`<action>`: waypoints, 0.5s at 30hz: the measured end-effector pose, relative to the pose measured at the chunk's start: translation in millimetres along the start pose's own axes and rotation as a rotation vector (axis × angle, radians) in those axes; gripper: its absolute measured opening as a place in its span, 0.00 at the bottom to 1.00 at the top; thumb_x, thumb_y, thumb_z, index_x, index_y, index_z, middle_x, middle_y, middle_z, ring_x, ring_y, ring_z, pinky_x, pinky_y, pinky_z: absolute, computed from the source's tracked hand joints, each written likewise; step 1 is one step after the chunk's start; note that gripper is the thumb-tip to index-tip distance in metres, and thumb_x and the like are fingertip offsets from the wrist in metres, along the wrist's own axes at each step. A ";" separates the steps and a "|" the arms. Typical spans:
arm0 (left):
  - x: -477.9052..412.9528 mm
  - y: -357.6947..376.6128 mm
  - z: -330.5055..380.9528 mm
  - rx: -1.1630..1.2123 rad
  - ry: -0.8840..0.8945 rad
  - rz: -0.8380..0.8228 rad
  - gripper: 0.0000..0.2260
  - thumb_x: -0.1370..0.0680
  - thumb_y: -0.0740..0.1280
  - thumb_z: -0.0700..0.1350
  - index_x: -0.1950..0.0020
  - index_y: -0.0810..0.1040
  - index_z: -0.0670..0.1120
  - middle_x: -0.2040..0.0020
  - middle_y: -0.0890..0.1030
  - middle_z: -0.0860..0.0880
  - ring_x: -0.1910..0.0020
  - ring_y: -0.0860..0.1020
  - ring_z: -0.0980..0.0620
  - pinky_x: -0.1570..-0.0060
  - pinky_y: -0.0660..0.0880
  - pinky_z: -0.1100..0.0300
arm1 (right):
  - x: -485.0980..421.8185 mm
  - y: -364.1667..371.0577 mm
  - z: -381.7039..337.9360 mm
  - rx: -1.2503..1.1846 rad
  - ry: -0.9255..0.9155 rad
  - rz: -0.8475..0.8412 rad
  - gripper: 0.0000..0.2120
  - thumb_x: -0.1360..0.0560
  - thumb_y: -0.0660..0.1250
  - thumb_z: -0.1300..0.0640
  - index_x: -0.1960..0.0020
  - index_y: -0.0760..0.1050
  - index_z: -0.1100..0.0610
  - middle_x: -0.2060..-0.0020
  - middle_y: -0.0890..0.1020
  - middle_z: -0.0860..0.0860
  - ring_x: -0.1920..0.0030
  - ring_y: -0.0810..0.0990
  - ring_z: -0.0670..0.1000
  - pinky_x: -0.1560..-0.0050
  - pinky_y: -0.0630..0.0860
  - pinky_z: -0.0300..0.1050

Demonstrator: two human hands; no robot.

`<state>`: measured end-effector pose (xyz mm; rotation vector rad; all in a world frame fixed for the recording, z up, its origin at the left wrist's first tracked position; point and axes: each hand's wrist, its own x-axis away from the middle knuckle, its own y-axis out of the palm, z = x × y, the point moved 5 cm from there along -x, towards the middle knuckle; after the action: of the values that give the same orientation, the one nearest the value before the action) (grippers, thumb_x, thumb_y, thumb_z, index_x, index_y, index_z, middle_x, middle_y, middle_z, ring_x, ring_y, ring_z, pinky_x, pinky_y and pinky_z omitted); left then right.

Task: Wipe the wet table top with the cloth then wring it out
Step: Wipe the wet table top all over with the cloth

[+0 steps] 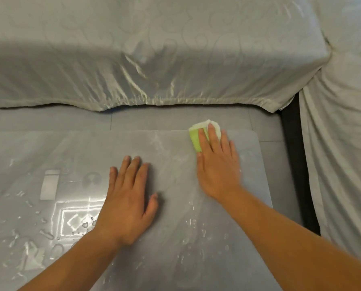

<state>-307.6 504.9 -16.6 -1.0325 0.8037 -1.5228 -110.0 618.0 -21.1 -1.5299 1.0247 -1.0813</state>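
Observation:
A glossy grey table top [171, 169] fills the lower part of the view, with water drops and puddles across its left and near parts. A folded green and white cloth [194, 137] lies near the table's far right corner. My right hand [217, 164] presses flat on the cloth, fingers spread over it, hiding most of it. My left hand [129, 198] rests palm down on the table's middle, fingers apart, holding nothing.
A sofa under a shiny pale grey cover [154, 59] runs along the far side, and another covered section [339, 143] stands at the right. Grey floor tiles [196, 120] show between table and sofa. The table's right edge [265, 175] is close to my right hand.

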 end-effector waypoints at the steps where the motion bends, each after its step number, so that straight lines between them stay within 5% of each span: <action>1: 0.6 1.3 -0.4 -0.016 -0.003 0.001 0.31 0.20 0.50 0.59 0.21 0.59 0.43 0.19 0.55 0.42 0.19 0.45 0.45 0.23 0.43 0.43 | -2.0 2.8 -12.7 -0.012 0.039 0.020 0.29 0.20 0.41 0.47 0.19 0.49 0.50 0.18 0.49 0.50 0.20 0.50 0.62 0.22 0.51 0.61; 7: 12.7 1.4 -0.6 -0.163 -0.051 -0.011 0.30 0.19 0.47 0.61 0.20 0.59 0.50 0.18 0.52 0.44 0.19 0.44 0.44 0.23 0.48 0.38 | 67.9 13.5 -20.3 0.112 -0.515 -0.133 0.28 0.17 0.48 0.48 0.19 0.47 0.48 0.18 0.47 0.48 0.19 0.45 0.57 0.21 0.48 0.58; 10: 18.5 1.2 -1.6 -0.159 -0.080 -0.031 0.30 0.19 0.46 0.63 0.20 0.59 0.52 0.19 0.53 0.44 0.20 0.45 0.42 0.25 0.49 0.35 | 28.0 7.6 -9.4 0.068 -0.252 -0.041 0.28 0.18 0.46 0.47 0.19 0.52 0.49 0.19 0.51 0.50 0.20 0.51 0.60 0.23 0.55 0.62; 12: 19.9 2.8 -2.2 -0.132 -0.081 -0.042 0.31 0.19 0.46 0.63 0.20 0.57 0.50 0.18 0.52 0.44 0.20 0.45 0.42 0.25 0.47 0.35 | 8.4 6.1 -28.6 -0.009 -0.055 -0.019 0.29 0.19 0.45 0.46 0.19 0.51 0.49 0.18 0.50 0.50 0.20 0.49 0.61 0.22 0.51 0.62; 15: 20.8 -1.0 2.0 -0.078 -0.092 -0.003 0.30 0.20 0.49 0.61 0.22 0.58 0.47 0.20 0.56 0.42 0.20 0.48 0.43 0.25 0.48 0.34 | 37.0 16.8 -55.7 0.029 -0.251 -0.021 0.28 0.18 0.48 0.47 0.19 0.50 0.49 0.18 0.49 0.49 0.19 0.46 0.60 0.21 0.49 0.60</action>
<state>-307.1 484.7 -11.0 -1.1535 0.8024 -1.4454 -156.0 566.6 -24.1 -1.6094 0.8186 -0.8872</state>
